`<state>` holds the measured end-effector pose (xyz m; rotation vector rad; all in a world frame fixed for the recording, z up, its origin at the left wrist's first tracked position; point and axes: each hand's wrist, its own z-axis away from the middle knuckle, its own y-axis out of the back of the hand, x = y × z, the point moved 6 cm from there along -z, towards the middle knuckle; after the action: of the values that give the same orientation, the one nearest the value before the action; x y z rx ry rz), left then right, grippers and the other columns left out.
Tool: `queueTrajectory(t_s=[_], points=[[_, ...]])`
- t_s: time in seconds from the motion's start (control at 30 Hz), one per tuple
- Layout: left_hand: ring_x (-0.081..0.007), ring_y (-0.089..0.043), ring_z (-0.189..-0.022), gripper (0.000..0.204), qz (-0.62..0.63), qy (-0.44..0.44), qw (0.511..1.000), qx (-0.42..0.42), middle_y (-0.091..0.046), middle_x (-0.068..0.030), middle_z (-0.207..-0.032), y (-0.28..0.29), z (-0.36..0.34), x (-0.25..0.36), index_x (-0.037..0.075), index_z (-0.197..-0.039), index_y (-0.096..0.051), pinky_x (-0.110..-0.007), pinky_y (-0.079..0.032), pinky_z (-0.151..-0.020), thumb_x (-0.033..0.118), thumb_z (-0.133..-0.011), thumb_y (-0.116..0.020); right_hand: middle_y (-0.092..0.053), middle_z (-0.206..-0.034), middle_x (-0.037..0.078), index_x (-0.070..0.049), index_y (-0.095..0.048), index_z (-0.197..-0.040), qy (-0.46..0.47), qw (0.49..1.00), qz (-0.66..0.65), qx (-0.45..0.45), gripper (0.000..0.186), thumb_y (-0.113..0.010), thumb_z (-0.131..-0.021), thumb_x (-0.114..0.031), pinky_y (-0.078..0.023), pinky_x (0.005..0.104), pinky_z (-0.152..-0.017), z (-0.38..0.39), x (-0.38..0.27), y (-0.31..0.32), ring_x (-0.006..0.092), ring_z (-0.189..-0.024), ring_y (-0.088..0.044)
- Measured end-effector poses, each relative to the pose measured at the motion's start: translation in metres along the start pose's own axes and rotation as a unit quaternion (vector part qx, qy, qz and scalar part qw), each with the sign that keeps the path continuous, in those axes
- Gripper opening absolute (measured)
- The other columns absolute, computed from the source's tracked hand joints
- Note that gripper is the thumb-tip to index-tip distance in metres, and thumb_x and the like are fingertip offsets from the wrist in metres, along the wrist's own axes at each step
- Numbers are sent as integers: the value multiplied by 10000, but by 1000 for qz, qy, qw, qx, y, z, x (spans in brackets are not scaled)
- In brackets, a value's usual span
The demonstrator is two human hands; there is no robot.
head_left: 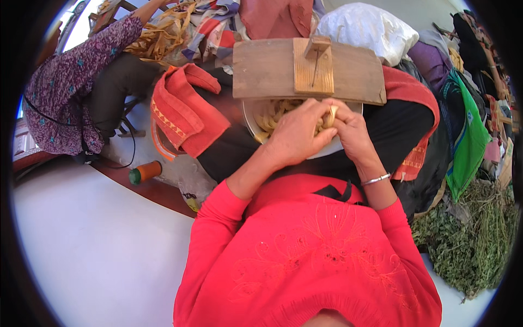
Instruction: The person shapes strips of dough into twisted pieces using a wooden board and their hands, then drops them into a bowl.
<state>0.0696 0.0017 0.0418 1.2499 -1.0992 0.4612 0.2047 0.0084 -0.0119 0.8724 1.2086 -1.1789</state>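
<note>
My left hand (297, 131) and my right hand (351, 131) meet over a white bowl (247, 117) in my lap, both closed on a pale folded strip (330, 117). The bowl holds curly, straw-coloured strips (282, 110). Just beyond my fingers, a wooden board (260, 68) lies across the back of the bowl, carrying a lighter wooden piece (304, 76) with a block and an upright thin metal spike. Red patterned cloths (188, 117) are draped over my legs on both sides.
A person in purple floral clothing (65, 103) works at upper left, near tan strips (158, 32). An orange spool (145, 172) lies left. A white sack (365, 30) is beyond the board. Coloured cloths (457, 141) and dried plants (471, 240) fill the right side.
</note>
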Motion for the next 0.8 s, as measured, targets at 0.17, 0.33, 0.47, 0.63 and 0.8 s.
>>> queueTrajectory(t_s=[0.17, 0.33, 0.47, 0.63, 0.8], points=[[-323, -616, -671, 213, 45, 75, 990, 112, -625, -162, -743, -4, -23, -26, 5, -924, -568, -396, -479, -634, 216, -902, -566, -562, -1131, 105, 14, -687, -890, 175, 970, 149, 82, 97, -620, -821, 9, -435, 275, -855, 2, -30, 0, 189, -987, -558], [-53, -460, -588, 236, 393, 130, 908, 74, -496, 19, -676, -26, -6, -36, 26, -1008, -567, -204, -371, -526, 244, -989, -480, -554, -1087, 78, 29, -683, -855, 229, 956, 108, 146, 66, -655, -826, -24, -436, 242, -803, -10, -47, 7, 132, -930, -543], [-88, -497, -603, 178, 322, 96, 941, 40, -488, -30, -661, -23, 20, -49, 35, -993, -579, -265, -392, -517, 203, -969, -527, -525, -1121, 39, 26, -699, -854, 196, 971, 16, 139, 87, -627, -871, -20, -413, 235, -858, -11, -30, 14, 94, -1002, -498], [-272, -600, -693, 97, -169, -81, 973, 138, -588, -102, -771, 13, 26, -18, 64, -946, -595, -340, -456, -575, 72, -853, -621, -568, -1143, 53, -14, -579, -1180, 147, 980, 7, 135, 380, -675, -873, -216, -435, 256, -891, -11, -37, 24, 106, -1024, -526], [-272, -606, -687, 147, -242, -159, 948, 134, -620, -85, -816, 14, 9, -7, 69, -937, -588, -342, -466, -584, 49, -804, -647, -629, -1108, 56, -16, -635, -1099, 172, 941, 286, -52, 332, -712, -835, -202, -463, 232, -817, -26, -63, 9, 116, -986, -582]])
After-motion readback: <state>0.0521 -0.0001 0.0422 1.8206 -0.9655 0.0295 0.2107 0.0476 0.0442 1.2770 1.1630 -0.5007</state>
